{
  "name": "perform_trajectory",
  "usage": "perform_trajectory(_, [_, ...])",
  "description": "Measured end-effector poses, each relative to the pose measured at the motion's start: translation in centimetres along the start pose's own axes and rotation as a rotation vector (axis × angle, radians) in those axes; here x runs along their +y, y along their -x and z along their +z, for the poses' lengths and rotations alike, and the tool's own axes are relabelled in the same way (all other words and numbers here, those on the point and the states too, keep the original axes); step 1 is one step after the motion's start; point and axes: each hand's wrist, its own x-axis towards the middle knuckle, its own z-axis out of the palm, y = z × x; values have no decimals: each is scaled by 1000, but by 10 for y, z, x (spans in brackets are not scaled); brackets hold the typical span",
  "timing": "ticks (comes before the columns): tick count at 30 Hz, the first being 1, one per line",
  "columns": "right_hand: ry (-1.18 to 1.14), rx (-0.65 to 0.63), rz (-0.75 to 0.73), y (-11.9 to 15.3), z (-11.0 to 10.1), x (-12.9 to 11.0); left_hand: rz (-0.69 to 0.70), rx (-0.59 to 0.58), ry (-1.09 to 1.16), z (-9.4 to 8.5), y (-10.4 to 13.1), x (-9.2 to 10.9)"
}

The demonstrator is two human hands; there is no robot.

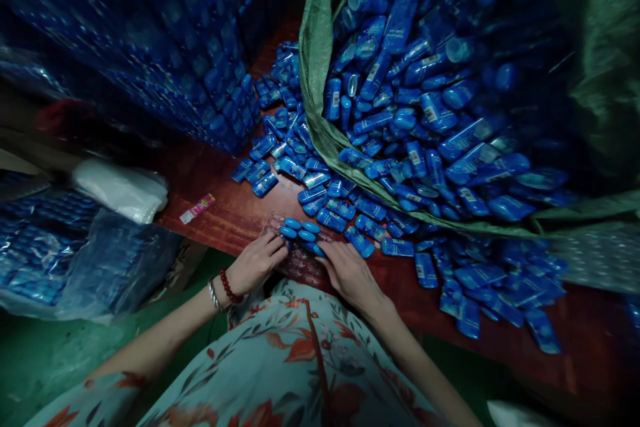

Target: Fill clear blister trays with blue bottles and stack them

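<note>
A small cluster of blue plastic bottles [303, 232] stands close together at the table's front edge, their smooth oval ends facing up. My left hand [257, 259], with a red bead bracelet and a metal bangle at the wrist, has its fingers curled against the cluster's left side. From the right, my right hand [350, 270] presses its fingers to the nearest bottles. Both hands grip the cluster between them; the fingertips are partly hidden. Beneath it lies a sheet of clear textured plastic [303, 265]. Loose labelled blue bottles [336, 212] lie just beyond.
A large green woven sack [315, 73] spills many blue bottles over the reddish table [225, 177]. Stacked blue bottles [200, 73] rise at the back left. A pink wrapper [198, 208], a white plastic roll [120, 190] and bagged bottles [125, 267] are at the left.
</note>
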Motion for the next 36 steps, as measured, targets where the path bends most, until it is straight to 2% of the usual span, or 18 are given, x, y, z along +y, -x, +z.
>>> perform_trajectory(5, [94,104,-62,-1,14,-9,-11,16,24,0,0,0])
perform_trajectory(7, [144,107,-73,-3,17,-13,-19,21,31,-1,3,0])
perform_trajectory(12, [243,-7,-112,-13,10,-29,-15,-30,32,-3,3,2])
perform_trajectory(15, [277,-100,-107,-26,4,-35,-10,-29,27,2,1,3])
perform_trajectory(19, [275,-121,-121,-37,5,-31,-68,114,18,16,6,5])
perform_trajectory(23, [209,32,-141,-22,15,-15,-176,306,51,27,18,3])
perform_trajectory(25, [128,131,-36,-11,17,-3,-317,395,136,28,18,-5])
perform_trajectory(27, [84,177,142,-8,16,9,-521,459,204,28,13,-22])
perform_trajectory(29, [109,130,285,-15,11,19,-700,453,194,28,2,-46])
perform_trajectory(32, [199,-102,330,-38,2,26,-868,331,67,32,-19,-80])
perform_trajectory(34, [226,-260,329,-52,-3,27,-936,257,11,36,-31,-95])
perform_trajectory(36, [219,-365,338,-61,-7,29,-949,224,6,40,-38,-102])
